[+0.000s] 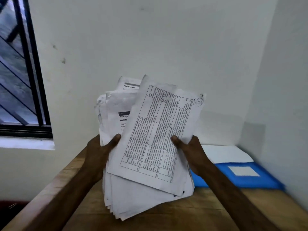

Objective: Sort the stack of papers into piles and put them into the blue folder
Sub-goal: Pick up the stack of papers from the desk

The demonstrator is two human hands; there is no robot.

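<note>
Thumbs lie flat on the front of the stack of papers (143, 195), one at each side edge. The other fingers are hidden behind the sheets, presumably curled under as backing. Left hand (97, 153) clamps the left edge, thumb tip just at the left edge of the top sheet (158, 129). Right hand (195, 152) clamps the right edge, thumb on that sheet's printed grid. Whether the right pinches the top sheet alone or the whole bundle cannot be told.

Stack is held up off the wooden table (200, 217), sheets fanned and skewed. The top sheet, a printed table with a handwritten mark in one corner, is twisted clockwise against the rest. Corners are dog-eared, edges uneven.

Handling, as a judgement: light, limp, thick enough to sag. Loose sheets will likely slide on each other if the grip eases. Best held at both long edges, or squared on the table before peeling sheets off by a corner.

Blue folder (250, 180) lies flat on the table to the right, near the right wrist, white label (243, 170) up, a white sheet (225, 154) at its far side. Barred window (21, 77) is at left. No sorted piles show on the table, unless that white sheet is one.
</note>
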